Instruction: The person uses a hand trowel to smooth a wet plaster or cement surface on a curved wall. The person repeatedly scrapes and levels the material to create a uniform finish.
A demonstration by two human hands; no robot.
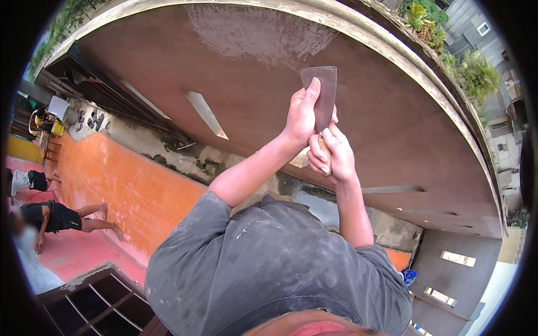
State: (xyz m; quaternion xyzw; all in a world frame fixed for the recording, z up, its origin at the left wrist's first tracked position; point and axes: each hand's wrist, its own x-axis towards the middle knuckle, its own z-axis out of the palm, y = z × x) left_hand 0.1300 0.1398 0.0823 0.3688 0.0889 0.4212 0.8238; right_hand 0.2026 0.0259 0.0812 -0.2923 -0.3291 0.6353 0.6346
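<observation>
Both my hands are raised on a wide metal scraper in front of a brown plastered wall. My left hand is closed on the blade, its thumb lying up the face and fingertips showing at the far edge. Just below, my right hand wraps round the light wooden handle. A paler, rough patch covers the wall above the blade's top. Whether the blade touches the wall is hard to tell.
Wall slots and a ledge with plants are in view. At left, people are on or beside an orange and pink floor, near footwear. A dark window grille is at lower left.
</observation>
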